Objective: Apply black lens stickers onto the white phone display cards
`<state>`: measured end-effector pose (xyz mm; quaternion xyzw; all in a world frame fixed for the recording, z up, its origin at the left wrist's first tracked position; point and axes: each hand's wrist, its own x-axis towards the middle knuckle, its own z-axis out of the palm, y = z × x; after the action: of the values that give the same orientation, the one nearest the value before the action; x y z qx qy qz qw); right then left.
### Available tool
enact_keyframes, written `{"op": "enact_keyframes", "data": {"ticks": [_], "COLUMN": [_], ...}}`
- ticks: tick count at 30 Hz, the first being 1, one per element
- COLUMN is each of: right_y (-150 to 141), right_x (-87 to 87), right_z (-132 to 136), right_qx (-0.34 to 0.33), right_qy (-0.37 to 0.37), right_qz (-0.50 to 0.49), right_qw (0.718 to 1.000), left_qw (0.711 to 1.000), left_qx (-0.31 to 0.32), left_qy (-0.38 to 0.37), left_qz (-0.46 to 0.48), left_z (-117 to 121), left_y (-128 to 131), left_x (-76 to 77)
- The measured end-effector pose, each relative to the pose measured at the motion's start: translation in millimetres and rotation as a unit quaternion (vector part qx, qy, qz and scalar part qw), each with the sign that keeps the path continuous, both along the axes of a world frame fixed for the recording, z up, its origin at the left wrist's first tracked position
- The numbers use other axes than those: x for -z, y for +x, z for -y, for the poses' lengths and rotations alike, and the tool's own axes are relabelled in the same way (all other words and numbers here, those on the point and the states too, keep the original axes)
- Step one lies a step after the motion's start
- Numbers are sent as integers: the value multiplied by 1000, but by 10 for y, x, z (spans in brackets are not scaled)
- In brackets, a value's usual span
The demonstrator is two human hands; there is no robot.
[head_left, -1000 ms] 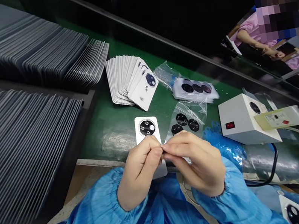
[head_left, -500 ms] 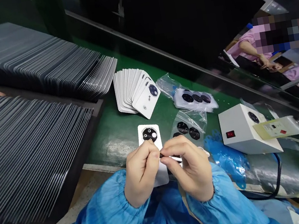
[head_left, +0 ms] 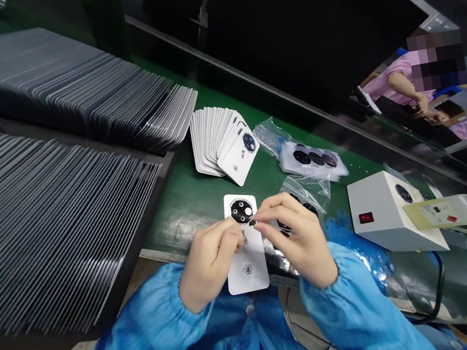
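Note:
A white phone back panel (head_left: 247,256) with a round black camera area (head_left: 241,212) lies at the bench's front edge. My right hand (head_left: 293,237) hovers over its upper right side, pinching a small black piece (head_left: 253,222) between thumb and fingertips. My left hand (head_left: 214,262) is closed over the panel's left side, thumb against curled fingers; whatever it may hold is hidden. Behind my right hand a clear plastic bag (head_left: 311,189) of round black camera pieces lies partly covered. Farther back, several white panels (head_left: 239,156) are stacked in a fan.
Long rows of upright dark panels (head_left: 58,228) fill the left side. A bundle of round black pieces in plastic film (head_left: 314,161) lies behind the bag. Right stand a white box with a red switch (head_left: 378,213), a bottle (head_left: 446,213) and blue film (head_left: 364,248). A co-worker's arm (head_left: 402,90) shows beyond.
My hands have drawn apart, the left shifting left, and more of the panel shows. The small black piece stays in my right fingertips, now higher, near the camera area. The view has shifted slightly.

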<state>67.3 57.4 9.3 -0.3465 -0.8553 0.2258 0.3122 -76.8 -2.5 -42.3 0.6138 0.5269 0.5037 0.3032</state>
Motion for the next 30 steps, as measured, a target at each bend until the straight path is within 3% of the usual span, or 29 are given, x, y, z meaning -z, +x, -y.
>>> {"op": "enact_keyframes", "data": {"ticks": [5, 10, 16, 30], "right_y": [-38, -123, -111, -96], "right_x": [279, 436, 442, 525], "right_z": [-332, -462, -462, -411], "right_qx": [9, 2, -8, -34], "right_qy": [-16, -19, 15, 193], "right_qz": [146, 198, 247, 295], "right_qw": [989, 980, 969, 935], "left_qw": [981, 953, 940, 932], "left_qx": [6, 9, -1, -10], "left_qy": [27, 75, 87, 89], "left_qz": [-192, -292, -331, -352], "left_z": [10, -1, -15, -25], "left_y": [-194, -185, -153, -169], "left_x": [153, 306, 336, 323]}}
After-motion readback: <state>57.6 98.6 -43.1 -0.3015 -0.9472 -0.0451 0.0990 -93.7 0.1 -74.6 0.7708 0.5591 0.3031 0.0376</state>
